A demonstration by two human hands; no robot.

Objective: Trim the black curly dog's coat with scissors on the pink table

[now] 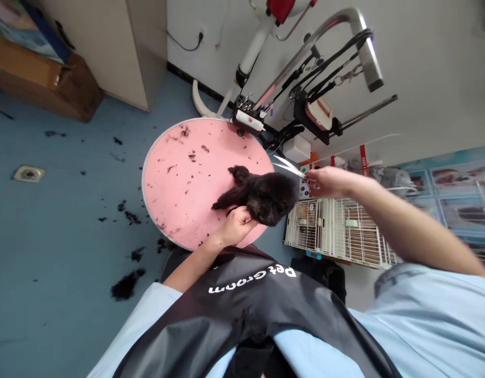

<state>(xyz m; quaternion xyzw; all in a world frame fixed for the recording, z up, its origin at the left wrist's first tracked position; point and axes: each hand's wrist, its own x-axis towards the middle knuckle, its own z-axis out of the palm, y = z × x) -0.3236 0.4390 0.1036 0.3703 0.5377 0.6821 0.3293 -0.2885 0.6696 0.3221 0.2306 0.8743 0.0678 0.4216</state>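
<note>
A small dog with black, fluffy fur is on the round pink grooming table, at its right side. Two of its dark paws reach left across the tabletop. My left hand is closed against the dog's near side; which part the fingers grip is hidden in the dark fur. Grooming scissors are in my right hand, raised to the right of the dog. The blades are parted, point left, and stand apart from the fur at its upper right.
Cut black hair lies on the blue floor and the tabletop. A tool holder is at the table's far edge, near a metal arm with hanging straps. White wire cages stand at right, a cardboard box at far left.
</note>
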